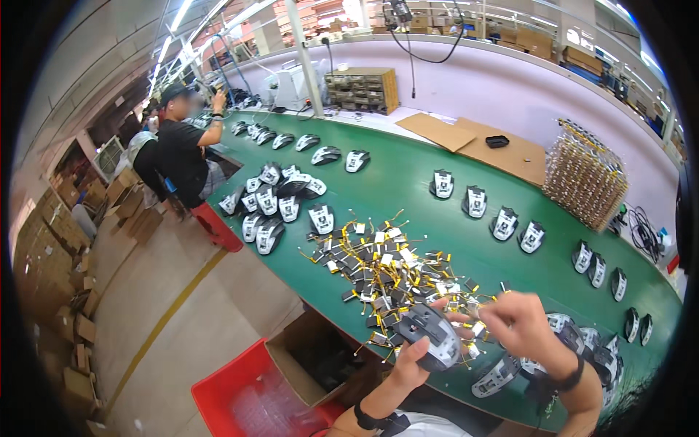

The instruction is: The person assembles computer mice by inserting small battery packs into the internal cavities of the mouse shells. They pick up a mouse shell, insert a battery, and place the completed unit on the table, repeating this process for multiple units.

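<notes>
My left hand grips a dark grey and white computer mouse, tilted above the near edge of the green bench. Beside it on the right, my right hand has its fingers pinched together close to the mouse; what they hold, if anything, is too small to make out. Just beyond both hands spreads a heap of small battery packs with yellow tape and thin wires. Under and beside my right forearm lies a cluster of similar mice, partly hidden by the arm.
More mice crowd the bench's left side, and others stand in a spaced row farther back. Cardboard sheets and a stack of wired parts line the back. A red bin and carton sit below. A co-worker stands far left.
</notes>
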The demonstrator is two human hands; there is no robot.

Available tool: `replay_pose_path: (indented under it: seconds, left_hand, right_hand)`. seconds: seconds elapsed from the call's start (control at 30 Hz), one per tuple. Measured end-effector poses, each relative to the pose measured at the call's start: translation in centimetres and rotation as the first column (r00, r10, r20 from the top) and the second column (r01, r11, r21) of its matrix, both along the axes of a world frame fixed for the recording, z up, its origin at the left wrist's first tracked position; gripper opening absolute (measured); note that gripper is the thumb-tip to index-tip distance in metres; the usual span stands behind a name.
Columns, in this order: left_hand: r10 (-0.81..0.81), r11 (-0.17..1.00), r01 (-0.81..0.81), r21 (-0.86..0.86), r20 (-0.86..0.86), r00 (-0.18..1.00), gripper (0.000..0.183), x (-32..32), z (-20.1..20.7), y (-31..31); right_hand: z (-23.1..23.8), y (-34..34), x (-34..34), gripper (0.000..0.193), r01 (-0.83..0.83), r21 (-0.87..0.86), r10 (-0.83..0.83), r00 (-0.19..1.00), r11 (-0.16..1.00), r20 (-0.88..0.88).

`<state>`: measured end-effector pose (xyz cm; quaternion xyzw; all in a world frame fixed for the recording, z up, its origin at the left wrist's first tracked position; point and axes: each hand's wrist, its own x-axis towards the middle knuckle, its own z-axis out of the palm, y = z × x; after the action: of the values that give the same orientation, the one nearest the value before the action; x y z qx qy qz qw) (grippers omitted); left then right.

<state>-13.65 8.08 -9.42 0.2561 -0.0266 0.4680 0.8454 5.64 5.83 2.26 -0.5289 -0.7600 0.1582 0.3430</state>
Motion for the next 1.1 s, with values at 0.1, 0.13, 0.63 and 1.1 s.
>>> replay_pose_path:
  seconds: [0.1,0.13,0.63,1.1]
  left_hand:
    - [0.027,0.973,-0.022,0.231,-0.017,0.999,0.084,1.5,0.8,-0.3]
    - [0.026,0.939,0.007,0.344,-0.092,0.995,0.081,1.7,0.9,-0.3]
    - [-0.103,0.915,0.188,0.356,-0.245,0.964,0.094,4.5,0.9,-3.2]
    - [-0.117,0.981,0.088,-0.172,-0.165,0.979,0.078,6.2,1.3,-1.6]
  right_hand:
    - [0.3,-3.4,0.9,0.009,0.119,0.010,-0.120,0.988,0.993,0.094]
    - [0.1,-3.8,1.5,0.010,0.159,-0.029,-0.156,0.985,0.987,0.079]
    - [-1.8,-5.9,3.4,0.017,0.215,0.376,-0.283,0.950,0.901,0.134]
    - [-3.4,-8.7,2.1,0.016,0.109,0.300,-0.168,0.969,0.948,0.182]
